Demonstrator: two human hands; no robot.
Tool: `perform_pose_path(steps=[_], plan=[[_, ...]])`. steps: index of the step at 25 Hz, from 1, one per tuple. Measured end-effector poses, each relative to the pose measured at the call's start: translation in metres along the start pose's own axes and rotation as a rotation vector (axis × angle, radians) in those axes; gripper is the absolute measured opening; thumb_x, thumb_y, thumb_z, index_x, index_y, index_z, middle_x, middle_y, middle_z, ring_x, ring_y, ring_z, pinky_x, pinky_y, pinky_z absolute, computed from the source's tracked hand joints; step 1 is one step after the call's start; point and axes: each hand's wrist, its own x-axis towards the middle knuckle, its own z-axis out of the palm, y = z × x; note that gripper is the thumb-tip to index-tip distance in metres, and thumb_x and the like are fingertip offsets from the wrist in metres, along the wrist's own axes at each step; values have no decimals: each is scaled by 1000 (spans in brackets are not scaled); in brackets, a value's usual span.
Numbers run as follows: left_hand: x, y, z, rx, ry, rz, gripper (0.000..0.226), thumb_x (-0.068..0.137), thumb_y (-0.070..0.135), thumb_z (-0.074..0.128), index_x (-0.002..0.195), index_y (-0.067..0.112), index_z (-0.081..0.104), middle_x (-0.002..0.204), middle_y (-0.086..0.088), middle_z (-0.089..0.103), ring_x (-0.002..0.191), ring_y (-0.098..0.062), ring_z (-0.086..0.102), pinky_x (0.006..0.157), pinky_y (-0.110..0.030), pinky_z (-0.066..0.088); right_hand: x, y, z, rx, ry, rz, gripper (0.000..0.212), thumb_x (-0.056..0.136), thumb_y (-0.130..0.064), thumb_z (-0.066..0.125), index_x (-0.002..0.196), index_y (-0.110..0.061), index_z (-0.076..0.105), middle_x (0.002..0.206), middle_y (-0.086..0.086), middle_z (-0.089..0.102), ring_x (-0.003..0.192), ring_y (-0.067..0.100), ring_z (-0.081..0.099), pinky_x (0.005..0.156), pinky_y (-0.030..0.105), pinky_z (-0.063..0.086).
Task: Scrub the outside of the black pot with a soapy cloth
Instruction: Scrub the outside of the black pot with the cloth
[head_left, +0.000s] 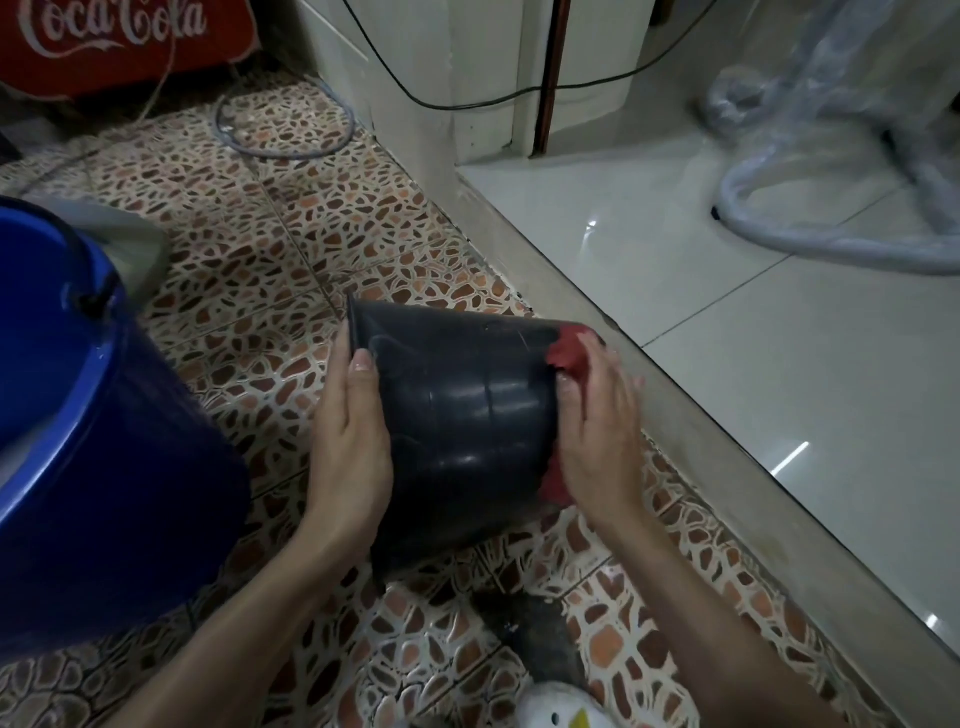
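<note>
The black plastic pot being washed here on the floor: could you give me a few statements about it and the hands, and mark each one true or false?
1. The black plastic pot lies tipped on its side. True.
2. The right hand presses a red cloth against the pot's base end. True.
3. The left hand holds a scrubbing brush. False: it holds the pot near its rim and has no tool.
4. The pot sits inside the big blue plastic bucket. False: the bucket stands to the pot's left, and the pot is above the pebble-patterned floor tiles.
5. The cloth is green. False: it is red.
</note>
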Motion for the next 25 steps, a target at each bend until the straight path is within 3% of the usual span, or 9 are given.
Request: perform_pose_path(steps=[2, 4, 7, 10, 13, 16, 19, 22, 25], plan=[[-11, -1, 2, 29, 26, 46, 50, 105, 48, 27, 155, 41, 25, 161, 19, 28, 147, 1, 27, 121, -36, 26, 14, 14, -13, 107, 29, 164, 40, 104, -39, 31, 142, -27, 39, 139, -5, 49, 135, 18, 42, 102, 33, 41], [-17, -3, 3, 55, 53, 101, 51, 106, 43, 26, 156, 35, 26, 161, 21, 28, 144, 11, 24, 120, -21, 23, 15, 8, -22, 270, 114, 328, 25, 105, -31, 35, 127, -27, 46, 113, -5, 58, 113, 21, 57, 81, 25, 47], [-26, -8, 5, 48, 39, 126, 52, 105, 40, 25, 157, 31, 25, 160, 22, 28, 141, 18, 25, 114, -7, 24, -18, -42, -23, 337, 139, 33, 35, 103, -16, 38, 134, -32, 45, 133, -7, 54, 116, 1, 53, 94, 19, 48], [-33, -14, 4, 30, 36, 142, 57, 103, 42, 20, 157, 24, 28, 161, 10, 33, 144, 7, 30, 117, -16, 26, -48, -83, 8, 207, -145, -409, 42, 104, -25, 35, 145, -24, 42, 153, -5, 38, 145, 6, 28, 123, 43, 15], [-32, -18, 1, 32, 3, 175, 53, 107, 37, 18, 157, 22, 28, 160, 6, 37, 145, -1, 33, 118, -27, 29, -35, -89, 20, -28, -184, -421, 59, 100, -54, 15, 149, -29, 35, 159, -7, 30, 150, 8, 11, 120, 53, -9], [-37, -23, -1, -4, -54, 182, 50, 108, 34, 20, 158, 25, 24, 161, 12, 32, 146, 1, 30, 116, -24, 34, -13, -68, 17, -177, -86, -324, 64, 98, -61, 9, 148, -33, 36, 155, -11, 36, 149, 10, 19, 119, 51, -12], [-44, -30, -2, 11, -49, 151, 49, 108, 38, 20, 156, 34, 23, 160, 21, 28, 143, 11, 28, 109, -11, 35, 8, -25, 4, -184, 2, -89, 61, 99, -59, 14, 143, -29, 44, 150, -10, 43, 145, 12, 28, 121, 51, -3], [-53, -32, -3, 27, -54, 150, 50, 104, 42, 23, 154, 40, 25, 157, 21, 32, 144, 2, 31, 117, -38, 34, 15, 16, -17, -2, 56, 119, 51, 100, -50, 27, 138, -26, 49, 141, -3, 53, 135, 20, 43, 116, 49, 27], [-42, -10, -4, -65, -79, 37, 53, 99, 46, 33, 151, 49, 22, 134, 48, 44, 127, 12, 48, 110, -48, 39, 10, 17, -29, 230, 219, 274, 27, 103, -31, 42, 127, -26, 53, 119, -1, 62, 110, 21, 58, 94, 44, 50]])
